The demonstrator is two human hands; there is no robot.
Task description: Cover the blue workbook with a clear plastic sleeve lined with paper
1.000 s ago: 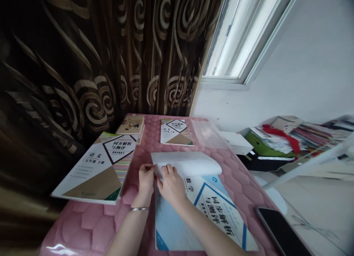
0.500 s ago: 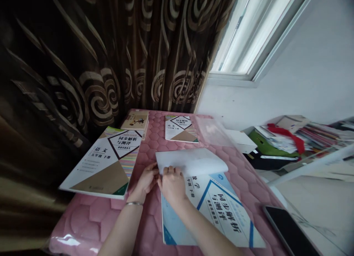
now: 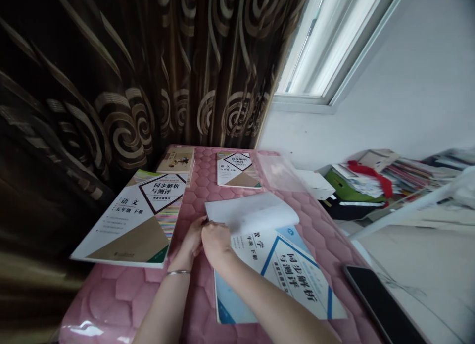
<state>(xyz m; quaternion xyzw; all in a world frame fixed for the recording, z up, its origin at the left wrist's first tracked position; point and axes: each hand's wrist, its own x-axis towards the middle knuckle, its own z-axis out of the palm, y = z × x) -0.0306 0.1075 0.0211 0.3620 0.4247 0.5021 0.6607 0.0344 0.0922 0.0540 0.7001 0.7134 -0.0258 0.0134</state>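
Observation:
A blue and white workbook point(image 3: 282, 274) lies at a slant on the pink quilted surface. Over its upper part is folded a large white sheet point(image 3: 256, 210), with a curled bend at its right end. My left hand point(image 3: 193, 239) is closed at the sheet's left corner, by the workbook's left edge; a thin bracelet point(image 3: 178, 272) circles that wrist. Against it, my right hand point(image 3: 216, 241) is curled with its knuckles up, covering part of the fold. Its fingertips are hidden, so I cannot see exactly what they pinch.
Left of my hands lies a brown and white workbook point(image 3: 129, 220), overlapping a tan book point(image 3: 174, 161). A smaller workbook point(image 3: 237, 171) and a translucent sheet point(image 3: 278, 173) lie at the back. A phone point(image 3: 382, 304) rests at the right edge, near a shelf of papers point(image 3: 371, 180).
My right hand has slid left off the face of the white sheet to its left end, curling up against my left hand. The whole view has shifted slightly.

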